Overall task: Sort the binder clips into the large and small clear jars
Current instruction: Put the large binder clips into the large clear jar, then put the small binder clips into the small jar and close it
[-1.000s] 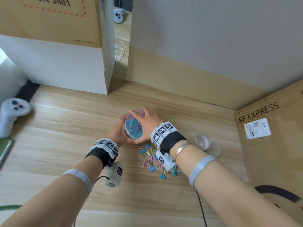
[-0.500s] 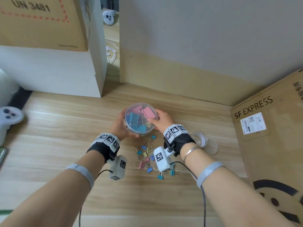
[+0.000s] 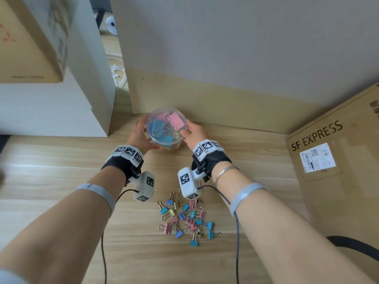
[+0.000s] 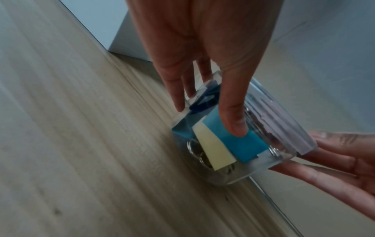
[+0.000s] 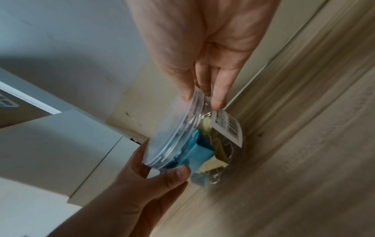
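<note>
A large clear jar (image 3: 166, 128) with its lid on holds large pink, blue and yellow binder clips. It stands on the wooden table (image 3: 61, 165) close to the wall. My left hand (image 3: 139, 134) grips its left side, thumb and fingers on the wall of the large clear jar (image 4: 233, 144). My right hand (image 3: 192, 133) holds its right side, fingertips at the lid rim of the large clear jar (image 5: 182, 136). A pile of small coloured binder clips (image 3: 186, 218) lies on the table nearer to me, between my forearms. No small jar shows.
A brown SF EXPRESS cardboard box (image 3: 332, 160) lies at the right. A white box (image 3: 51, 111) with a cardboard box (image 3: 26, 37) on top stands at the left. The wall (image 3: 225, 58) rises just behind the jar. White cables (image 3: 119, 74) lie in the gap beyond.
The jar has travelled away from me toward the wall, with both hands on it. My right hand has shifted from the top of the lid to the jar's right side.
</note>
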